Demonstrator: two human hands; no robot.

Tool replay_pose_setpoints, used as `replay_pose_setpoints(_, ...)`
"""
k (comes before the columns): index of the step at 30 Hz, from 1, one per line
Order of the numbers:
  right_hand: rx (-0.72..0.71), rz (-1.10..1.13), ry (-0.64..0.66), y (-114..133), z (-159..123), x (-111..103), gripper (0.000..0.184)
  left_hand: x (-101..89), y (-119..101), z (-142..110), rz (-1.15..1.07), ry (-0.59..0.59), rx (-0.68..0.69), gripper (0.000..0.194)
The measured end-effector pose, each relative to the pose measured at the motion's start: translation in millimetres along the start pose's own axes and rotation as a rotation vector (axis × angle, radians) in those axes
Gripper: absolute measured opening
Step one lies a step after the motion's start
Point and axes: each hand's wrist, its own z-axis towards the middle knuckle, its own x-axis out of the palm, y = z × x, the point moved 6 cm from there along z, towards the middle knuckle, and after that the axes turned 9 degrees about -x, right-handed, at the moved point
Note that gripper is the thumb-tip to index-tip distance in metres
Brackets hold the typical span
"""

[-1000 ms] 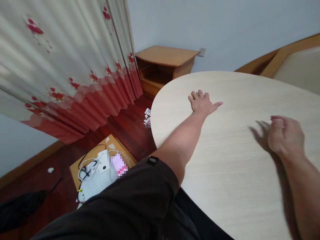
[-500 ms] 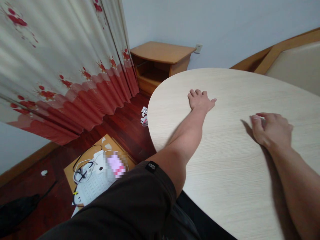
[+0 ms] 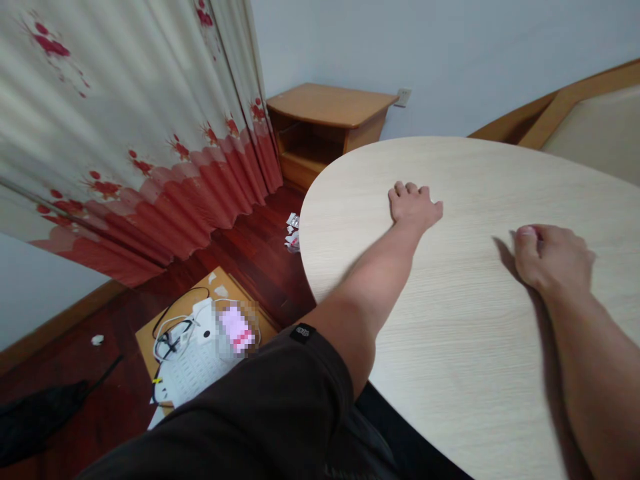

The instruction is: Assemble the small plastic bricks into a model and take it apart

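My left hand (image 3: 413, 205) rests on the pale wood-grain tabletop (image 3: 450, 347) near its rounded far left end, palm down. Its fingers are apart, the thumb stretched out to the right, and nothing shows in it. To the right, my right hand (image 3: 555, 260) is closed, with the thumb pressed against the bent fingers. It is low over the tabletop and throws a shadow to its left; I cannot tell whether it touches. The inside of this hand is hidden, so anything held there cannot be made out.
A wooden cabinet (image 3: 335, 103) stands beyond the table by the wall. Floral curtains (image 3: 150, 120) hang at left. A low wooden stand (image 3: 150, 325) with cables and papers is at lower left. Litter (image 3: 293, 233) lies beside the table; a dark bag (image 3: 40, 417) lies on the floor.
The thumb and fingers of my right hand have come together, closing a small gap. Both hands appear slightly further right, as the whole view has shifted a little.
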Motion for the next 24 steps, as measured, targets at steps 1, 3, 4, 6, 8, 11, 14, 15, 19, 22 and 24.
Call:
replay_pose_setpoints(1, 0.005, -0.001, 0.004, 1, 0, -1, 0.057, 2.0, -6, -3, 0.001, 0.005, 0.018, 0.060)
replay_pose_setpoints(3, 0.026, -0.015, 0.004, 2, 0, -2, 0.055, 6.6, -19, -9, -0.004, 0.012, 0.067, 0.059)
replay_pose_setpoints(4, 0.039, -0.023, 0.000, 2, 0, -2, 0.054, 9.2, -25, -13, -0.006, 0.013, 0.088, 0.059)
replay_pose_setpoints(6, 0.049, -0.030, -0.009, 4, -1, -3, 0.052, 14.8, -36, -19, -0.008, 0.013, 0.122, 0.056)
replay_pose_setpoints(8, 0.038, -0.024, -0.011, 6, -1, -4, 0.051, 21.2, -46, -23, -0.013, 0.019, 0.155, 0.052)
replay_pose_setpoints(11, 0.055, -0.041, 0.010, 7, 0, -4, 0.054, 29.3, -56, -27, 0.001, 0.021, 0.199, 0.051)
replay_pose_setpoints(14, 0.100, -0.055, 0.036, 3, 1, -2, 0.057, 33.9, -65, -29, 0.033, 0.041, 0.272, 0.054)
replay_pose_setpoints(15, 0.100, -0.038, 0.037, 1, 1, 0, 0.059, 34.4, -67, -31, 0.038, 0.058, 0.309, 0.055)
replay_pose_setpoints(19, 0.061, 0.094, -0.033, -6, 2, 7, 0.065, 32.5, -72, -40, 0.038, 0.165, 0.482, 0.062)
replay_pose_setpoints(22, 0.043, 0.175, -0.109, -11, 3, 10, 0.069, 29.9, -72, -43, 0.030, 0.229, 0.597, 0.065)
replay_pose_setpoints(24, 0.050, 0.218, -0.132, -13, 4, 11, 0.072, 28.0, -72, -44, 0.008, 0.256, 0.680, 0.068)
